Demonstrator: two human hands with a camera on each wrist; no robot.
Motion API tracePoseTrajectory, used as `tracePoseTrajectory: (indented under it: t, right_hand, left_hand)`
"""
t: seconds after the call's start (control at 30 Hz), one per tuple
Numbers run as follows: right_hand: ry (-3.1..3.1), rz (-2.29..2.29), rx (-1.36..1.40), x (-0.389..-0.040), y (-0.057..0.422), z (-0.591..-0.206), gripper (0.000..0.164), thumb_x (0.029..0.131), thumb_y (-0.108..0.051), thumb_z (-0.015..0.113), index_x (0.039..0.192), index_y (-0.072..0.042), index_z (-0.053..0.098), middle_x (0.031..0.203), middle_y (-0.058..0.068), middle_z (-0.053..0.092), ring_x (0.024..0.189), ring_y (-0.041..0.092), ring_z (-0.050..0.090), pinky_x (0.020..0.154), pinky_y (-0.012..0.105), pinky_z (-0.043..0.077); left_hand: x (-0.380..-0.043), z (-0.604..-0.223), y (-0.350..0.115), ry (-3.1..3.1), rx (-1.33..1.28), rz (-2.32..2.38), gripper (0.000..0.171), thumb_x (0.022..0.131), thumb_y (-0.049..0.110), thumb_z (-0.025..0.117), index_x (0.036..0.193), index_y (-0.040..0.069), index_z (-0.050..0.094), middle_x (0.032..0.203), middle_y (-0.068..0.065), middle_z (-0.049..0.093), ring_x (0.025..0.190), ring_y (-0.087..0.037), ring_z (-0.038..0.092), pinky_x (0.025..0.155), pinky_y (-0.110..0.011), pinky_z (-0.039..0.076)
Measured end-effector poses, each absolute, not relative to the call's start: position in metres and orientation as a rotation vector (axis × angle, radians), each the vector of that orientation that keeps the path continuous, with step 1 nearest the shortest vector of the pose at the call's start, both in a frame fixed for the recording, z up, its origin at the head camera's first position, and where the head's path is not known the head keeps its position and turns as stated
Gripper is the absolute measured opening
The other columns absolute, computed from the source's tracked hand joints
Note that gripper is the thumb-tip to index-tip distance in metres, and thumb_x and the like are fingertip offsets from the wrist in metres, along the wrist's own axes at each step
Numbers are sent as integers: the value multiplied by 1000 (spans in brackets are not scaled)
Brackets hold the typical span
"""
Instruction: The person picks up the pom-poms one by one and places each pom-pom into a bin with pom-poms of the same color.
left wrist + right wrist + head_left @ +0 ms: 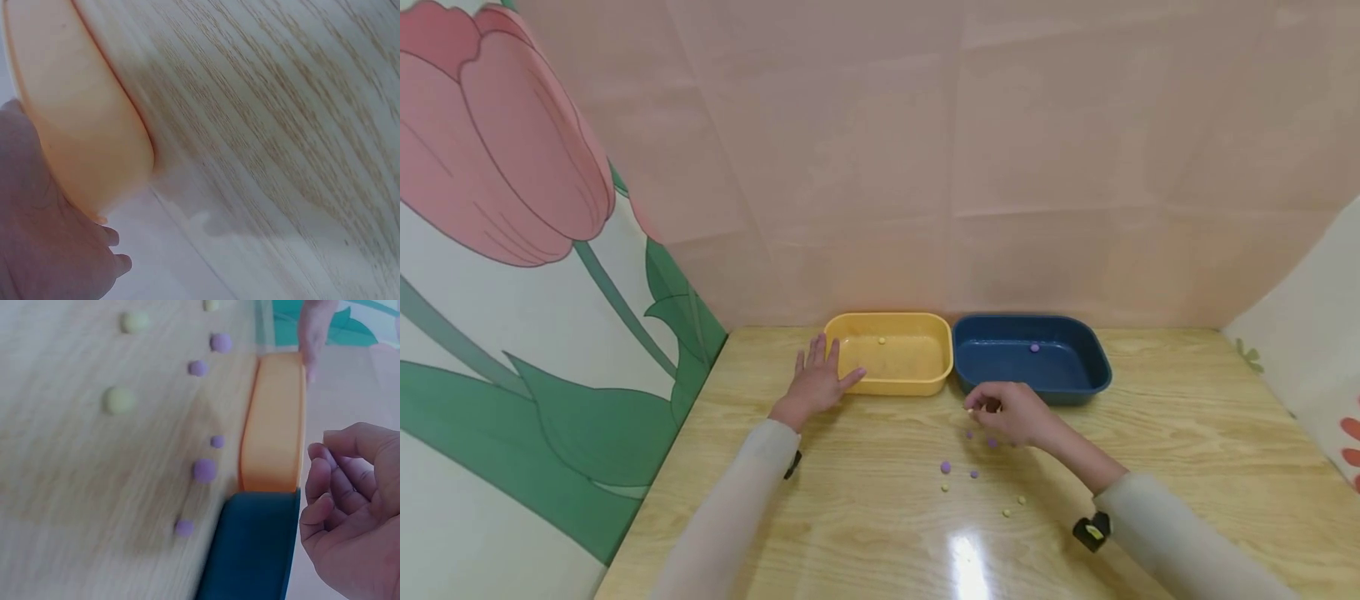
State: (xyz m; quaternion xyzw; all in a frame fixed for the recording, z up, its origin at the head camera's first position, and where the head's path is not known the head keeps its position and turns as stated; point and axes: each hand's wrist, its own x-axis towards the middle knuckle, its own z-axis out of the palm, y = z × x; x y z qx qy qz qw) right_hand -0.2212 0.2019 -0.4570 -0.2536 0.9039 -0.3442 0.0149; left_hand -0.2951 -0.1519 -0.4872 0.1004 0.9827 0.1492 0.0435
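Observation:
My left hand (pixel 817 385) rests with fingers spread on the left front corner of a yellow plastic bin (pixel 946 382), the thumb lying over its front rim. One small yellow ball (pixel 882 340) lies inside that bin. In front of the dark blue bin (pixel 1078 398), my right hand (pixel 1017 414) pinches a tiny pale yellow ball (pixel 970 410) between thumb and index fingertips; in the right wrist view the fingers mostly hide it. A purple ball (pixel 1034 347) lies in the blue bin. Beneath and before the right hand are loose purple balls (pixel 945 467) and yellow balls (pixel 1021 500).
Both bins stand side by side at the back of the wood-grain table (pixel 865 500), close to a pink cloth backdrop (pixel 865 167). A wall panel with a painted tulip (pixel 527 142) borders the left side. Several balls are scattered across the table's middle.

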Motion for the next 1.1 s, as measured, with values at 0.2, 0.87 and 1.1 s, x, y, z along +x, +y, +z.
tracePoseTrajectory:
  t: [0.2, 0.87, 1.1]
  right_hand:
    - [2820, -1094, -755, -237, 186, -455, 7, 92, -10, 73, 95, -15, 74, 83, -6, 67, 75, 9, 56, 68, 25, 48]
    - [2795, -1163, -643, -286, 135, -444, 10, 96, -15, 69, 102, -13, 76, 92, 2, 71, 76, 16, 58, 67, 32, 47]
    - [2861, -1132, -612, -304, 122, -445, 10, 96, -16, 68, 101, -13, 76, 95, 3, 72, 83, 20, 62, 73, 35, 49]
  left_hand:
    - [-296, -488, -153, 3006, 309, 444, 95, 100, 72, 33, 162, 4, 9, 168, -24, -3, 156, -36, -6, 123, -55, -3]
    - [-295, -484, -154, 2974, 314, 490, 95, 99, 72, 32, 163, 5, 9, 168, -23, -8, 155, -35, -11, 123, -56, -6]
    - [-297, -487, -153, 2976, 303, 468, 93, 100, 71, 32, 163, 6, 7, 168, -23, -7, 155, -33, -13, 123, -55, -7]
